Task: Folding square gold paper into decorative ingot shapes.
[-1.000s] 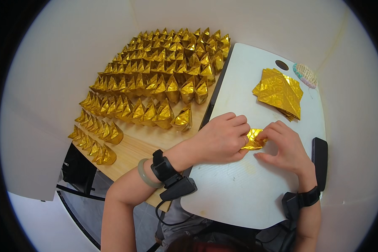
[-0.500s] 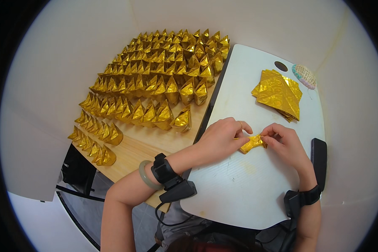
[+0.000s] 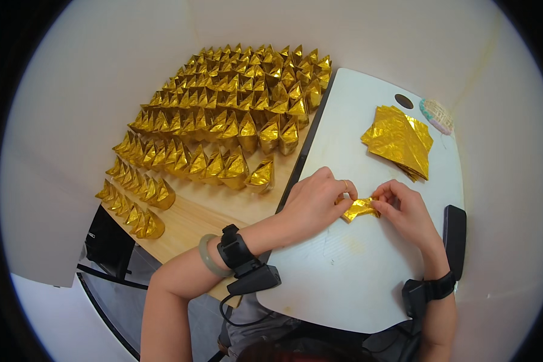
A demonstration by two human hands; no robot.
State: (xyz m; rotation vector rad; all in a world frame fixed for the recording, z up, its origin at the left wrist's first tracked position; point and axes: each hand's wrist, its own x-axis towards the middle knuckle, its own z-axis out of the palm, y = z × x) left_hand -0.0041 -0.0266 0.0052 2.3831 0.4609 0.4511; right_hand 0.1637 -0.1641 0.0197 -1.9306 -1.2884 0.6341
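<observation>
A small folded piece of gold foil paper (image 3: 360, 209) is pinched between both hands just above a white board (image 3: 356, 271). My left hand (image 3: 315, 202) grips its left end with fingers curled. At the other end, my right hand (image 3: 405, 208) pinches it with thumb and fingertips. Part of the piece is hidden under my fingers. Both wrists carry black strapped devices, and the left also wears a pale green bangle.
A stack of flat gold foil sheets (image 3: 399, 140) lies on the board's far right. Rows of several folded gold ingot shapes (image 3: 223, 127) cover the wooden table (image 3: 193, 220) to the left. A black object (image 3: 454, 224) rests at the board's right edge.
The gold piece has been worked from a flatter fold into a narrower, longer shape, and both hands have shifted slightly while staying on it.
</observation>
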